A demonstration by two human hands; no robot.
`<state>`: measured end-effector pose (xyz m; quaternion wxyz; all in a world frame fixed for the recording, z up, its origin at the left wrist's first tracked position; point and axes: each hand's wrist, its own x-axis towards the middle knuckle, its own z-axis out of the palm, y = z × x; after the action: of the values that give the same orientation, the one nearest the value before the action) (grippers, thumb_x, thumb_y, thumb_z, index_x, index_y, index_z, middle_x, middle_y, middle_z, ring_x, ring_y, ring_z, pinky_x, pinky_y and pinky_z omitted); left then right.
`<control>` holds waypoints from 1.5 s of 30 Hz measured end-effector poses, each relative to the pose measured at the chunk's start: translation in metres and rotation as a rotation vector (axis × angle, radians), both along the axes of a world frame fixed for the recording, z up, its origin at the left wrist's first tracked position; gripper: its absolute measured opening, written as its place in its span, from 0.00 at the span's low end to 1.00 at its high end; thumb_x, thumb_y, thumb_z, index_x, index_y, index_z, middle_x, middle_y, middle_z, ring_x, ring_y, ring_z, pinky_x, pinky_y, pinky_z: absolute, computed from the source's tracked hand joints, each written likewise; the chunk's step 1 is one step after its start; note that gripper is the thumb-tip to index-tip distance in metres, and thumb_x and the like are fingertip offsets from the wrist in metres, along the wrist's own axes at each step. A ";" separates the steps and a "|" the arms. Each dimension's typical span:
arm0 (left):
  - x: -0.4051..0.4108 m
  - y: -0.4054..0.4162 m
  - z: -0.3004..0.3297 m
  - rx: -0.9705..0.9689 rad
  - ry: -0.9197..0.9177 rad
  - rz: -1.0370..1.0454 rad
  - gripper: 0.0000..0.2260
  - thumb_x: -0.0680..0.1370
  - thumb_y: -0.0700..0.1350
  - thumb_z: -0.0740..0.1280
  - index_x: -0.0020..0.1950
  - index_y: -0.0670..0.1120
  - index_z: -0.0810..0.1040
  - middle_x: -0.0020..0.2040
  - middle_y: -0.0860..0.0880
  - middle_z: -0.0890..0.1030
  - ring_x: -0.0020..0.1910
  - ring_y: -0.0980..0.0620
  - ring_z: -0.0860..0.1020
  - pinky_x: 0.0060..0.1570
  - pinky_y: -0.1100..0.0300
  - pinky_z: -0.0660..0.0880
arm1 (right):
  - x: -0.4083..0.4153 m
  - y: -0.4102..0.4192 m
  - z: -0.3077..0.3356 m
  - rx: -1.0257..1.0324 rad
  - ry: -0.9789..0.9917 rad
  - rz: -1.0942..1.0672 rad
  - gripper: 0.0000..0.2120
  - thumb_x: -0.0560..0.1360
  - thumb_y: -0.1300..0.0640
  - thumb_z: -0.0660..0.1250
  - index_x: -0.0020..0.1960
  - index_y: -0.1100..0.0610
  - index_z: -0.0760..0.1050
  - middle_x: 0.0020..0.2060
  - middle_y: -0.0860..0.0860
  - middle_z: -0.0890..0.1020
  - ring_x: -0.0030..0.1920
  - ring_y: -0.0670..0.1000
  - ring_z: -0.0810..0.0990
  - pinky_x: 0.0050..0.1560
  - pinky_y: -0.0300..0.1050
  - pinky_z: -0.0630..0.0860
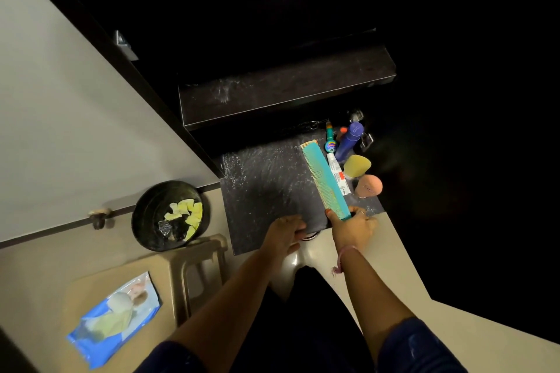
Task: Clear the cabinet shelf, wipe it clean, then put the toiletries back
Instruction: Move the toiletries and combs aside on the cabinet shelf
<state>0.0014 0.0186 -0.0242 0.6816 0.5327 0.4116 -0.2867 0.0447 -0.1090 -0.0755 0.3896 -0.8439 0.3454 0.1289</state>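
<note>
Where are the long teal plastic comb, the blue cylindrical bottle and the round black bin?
Long teal plastic comb point(323, 176), head view, mid-spine.
Blue cylindrical bottle point(349, 142), head view, middle of its body.
Round black bin point(142, 209), head view, left inner wall.

A dark shelf point(266, 188) is showing pale streaks. A teal comb point(324, 179), white tube point(338, 171), blue bottle point(350, 141), yellow sponge point(357, 165) and pink sponge point(369, 186) are sitting along its right side.

Shelf point(260, 191) bare at left; comb point(324, 179) and bottles point(350, 142) crowd right.
</note>
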 end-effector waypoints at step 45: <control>-0.072 0.106 -0.128 0.715 0.017 -0.049 0.31 0.66 0.68 0.57 0.56 0.48 0.78 0.55 0.45 0.80 0.49 0.48 0.80 0.49 0.47 0.80 | -0.066 0.121 -0.011 0.390 0.098 0.438 0.21 0.72 0.52 0.70 0.61 0.62 0.75 0.59 0.57 0.77 0.57 0.55 0.79 0.49 0.39 0.80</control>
<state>-0.0705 0.1243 -0.1526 0.4417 0.7446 0.4788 -0.1454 -0.0216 0.0122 -0.0864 0.4904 -0.8003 0.1423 0.3144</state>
